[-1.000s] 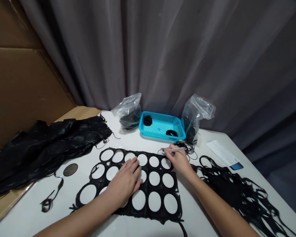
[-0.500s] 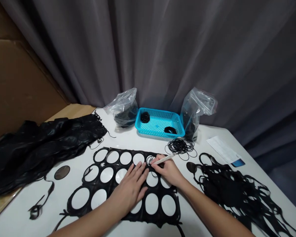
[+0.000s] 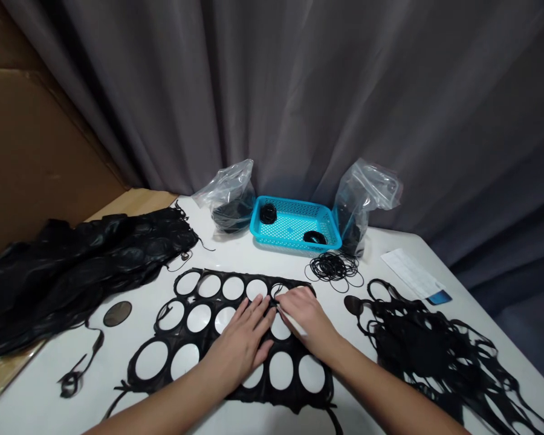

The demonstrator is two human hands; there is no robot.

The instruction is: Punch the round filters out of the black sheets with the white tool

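Note:
A black sheet of fabric with rows of round holes [image 3: 200,344] lies on the white table. My left hand [image 3: 242,341] rests flat on its middle, fingers stretched out. My right hand [image 3: 309,317] is closed around a slim white pen-shaped tool [image 3: 294,324] by the sheet's upper right. The tool's back end points down toward me; its tip is hidden by the fingers. Thin black cord loops lie at the hole beside my right fingertips. A loose tangle of thin black cord [image 3: 333,267] sits just beyond that hand.
Behind stands a blue basket [image 3: 294,244] with two black coils, between two clear plastic bags [image 3: 232,196] [image 3: 365,193] of black material. Black fabric [image 3: 95,266] is heaped left, near a dark disc [image 3: 117,313]. Cut black scraps [image 3: 417,350] and white paper [image 3: 410,273] lie right.
The white tool has swung from pointing up and right to pointing down toward me. My right hand has turned over it with knuckles up; my left hand stays in place.

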